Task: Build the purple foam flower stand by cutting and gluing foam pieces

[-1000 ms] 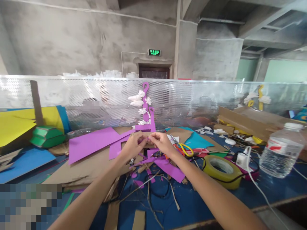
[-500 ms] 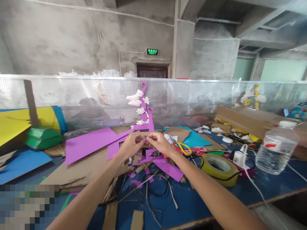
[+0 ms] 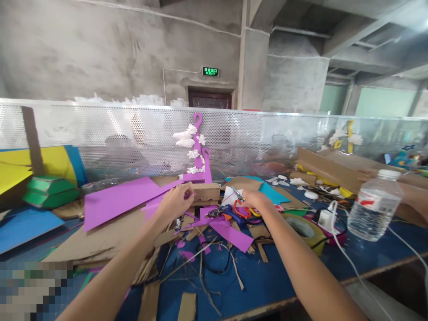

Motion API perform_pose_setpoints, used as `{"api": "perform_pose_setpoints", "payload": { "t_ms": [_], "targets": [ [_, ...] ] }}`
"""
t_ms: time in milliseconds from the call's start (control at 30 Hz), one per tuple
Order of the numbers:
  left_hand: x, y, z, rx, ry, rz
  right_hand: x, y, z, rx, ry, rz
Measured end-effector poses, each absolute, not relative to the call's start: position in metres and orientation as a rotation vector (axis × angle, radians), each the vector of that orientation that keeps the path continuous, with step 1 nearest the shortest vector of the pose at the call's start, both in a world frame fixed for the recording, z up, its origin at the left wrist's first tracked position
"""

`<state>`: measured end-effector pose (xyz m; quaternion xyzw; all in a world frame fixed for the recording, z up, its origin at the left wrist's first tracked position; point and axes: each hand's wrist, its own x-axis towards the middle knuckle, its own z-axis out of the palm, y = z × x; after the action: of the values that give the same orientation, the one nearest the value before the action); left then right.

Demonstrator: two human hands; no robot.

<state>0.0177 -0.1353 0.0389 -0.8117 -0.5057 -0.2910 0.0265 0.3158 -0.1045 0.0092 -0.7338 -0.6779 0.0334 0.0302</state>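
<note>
My left hand [image 3: 176,199] is closed, with a small purple piece [image 3: 193,195] pinched between thumb and fingertips. It hovers by a cardboard block [image 3: 207,192]. My right hand [image 3: 257,199] has its fingers on the scissors [image 3: 242,208], which have orange and yellow handles and metal blades lying over a white scrap; part of the handles is hidden under the hand. Dark blue-handled pliers [image 3: 234,216] lie just in front. Purple strips [image 3: 230,234] are scattered below. Behind stands a purple hooked shape [image 3: 198,154] with white pieces attached.
Purple sheet [image 3: 118,200] and cardboard lie left, with a green block [image 3: 50,192] beyond. At right are a tape roll [image 3: 306,232], a white charger with cable [image 3: 327,219] and a water bottle [image 3: 374,207]. A perforated metal screen [image 3: 250,142] runs behind. Another person's arm shows far right.
My hands were together at the centre, fingertips meeting on a tiny purple piece. The right hand has moved right to the scissors; the left keeps the piece, slightly further left.
</note>
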Motion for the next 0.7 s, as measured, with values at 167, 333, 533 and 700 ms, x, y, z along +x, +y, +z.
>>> {"api": "perform_pose_setpoints", "payload": {
  "t_ms": [167,333,533,700],
  "targets": [
    [0.014,-0.131,0.037,-2.51,-1.556,-0.919,0.311,-0.097,0.002,-2.311,-2.066,0.247],
    [0.009,-0.124,0.034,-2.487,-1.548,-0.963,0.314,-0.094,-0.001,-2.281,-1.978,0.371],
    [0.002,-0.116,0.03,-2.471,-1.552,-0.952,0.324,-0.095,0.005,-2.156,-1.864,0.246],
    [0.0,-0.118,0.034,-2.472,-1.572,-1.02,0.332,-0.098,0.014,-2.005,-1.691,0.107]
  ]
}}
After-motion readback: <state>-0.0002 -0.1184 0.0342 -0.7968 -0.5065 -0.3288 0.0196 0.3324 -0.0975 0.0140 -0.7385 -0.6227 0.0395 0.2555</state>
